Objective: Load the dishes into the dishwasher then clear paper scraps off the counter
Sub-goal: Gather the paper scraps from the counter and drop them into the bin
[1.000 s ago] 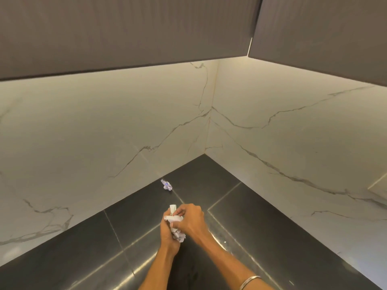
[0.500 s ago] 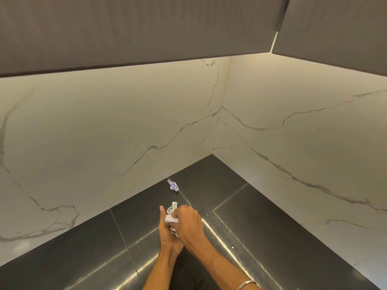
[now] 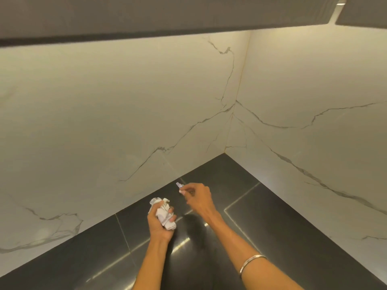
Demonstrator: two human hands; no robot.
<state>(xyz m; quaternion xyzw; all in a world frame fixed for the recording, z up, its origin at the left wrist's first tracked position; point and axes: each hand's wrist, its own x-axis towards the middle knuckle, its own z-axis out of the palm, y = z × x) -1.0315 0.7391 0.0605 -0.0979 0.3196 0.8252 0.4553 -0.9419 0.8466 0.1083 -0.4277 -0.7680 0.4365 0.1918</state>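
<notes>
The wall (image 3: 104, 114) on the left is pale marble-look slab, smooth and matte, crossed by thin grey veins. Above it runs the flat underside of a dark grey cabinet (image 3: 146, 13). The counter (image 3: 282, 227) is dark, glossy stone tile with straight narrow joints and bright streaks of reflected light.

The left hand (image 3: 160, 221) is held over the near middle of the counter, clenched around a wad of paper (image 3: 164, 214), white, crumpled into an irregular lump, with creased ends sticking out above the thumb and below the fingers.

To its right and farther off, the right hand (image 3: 198, 197) reaches toward the base of the left wall. Its thumb and forefinger are pinched together at a small paper scrap (image 3: 179, 185), pale with a bluish tint, lying on the counter close to the wall. Whether the scrap is off the surface cannot be told. A thin metal bangle (image 3: 252, 263) circles the right forearm.

The right wall (image 3: 314, 97) meets the left one at the far corner, same veined finish.

Half a second ago both hands were closed together on the wad and the scrap lay untouched beyond them; the right hand has since let go and moved out to the scrap.
</notes>
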